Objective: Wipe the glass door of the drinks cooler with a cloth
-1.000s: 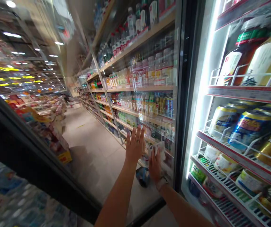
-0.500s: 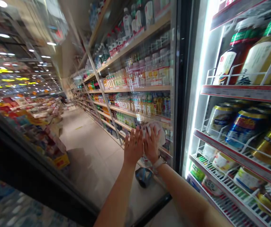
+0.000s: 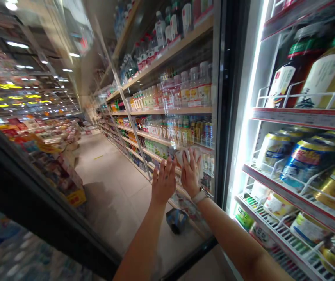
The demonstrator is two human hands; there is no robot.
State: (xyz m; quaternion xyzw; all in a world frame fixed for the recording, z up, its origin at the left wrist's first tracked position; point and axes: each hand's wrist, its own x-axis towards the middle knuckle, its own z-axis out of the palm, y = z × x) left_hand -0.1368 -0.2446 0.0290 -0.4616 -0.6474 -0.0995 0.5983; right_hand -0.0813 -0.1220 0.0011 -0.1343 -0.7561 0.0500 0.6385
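Observation:
My right hand, with a pale band on its wrist, presses a crumpled white cloth against the glass door. Part of the cloth is hidden under the fingers. Just left of it, my left hand rests at the same glass, palm forward, fingers stretched out and apart, holding nothing. Both arms reach forward from the bottom of the view.
A black door frame crosses the lower left. At right, a lit cooler's wire shelves hold bottles and cans. Drink shelves show in the glass. A dark object appears low on the floor. Stacked goods line the aisle.
My right hand and the cloth have shifted slightly on the glass, opening a wider gap between the hands. My left hand stays almost in place. The view has moved a little.

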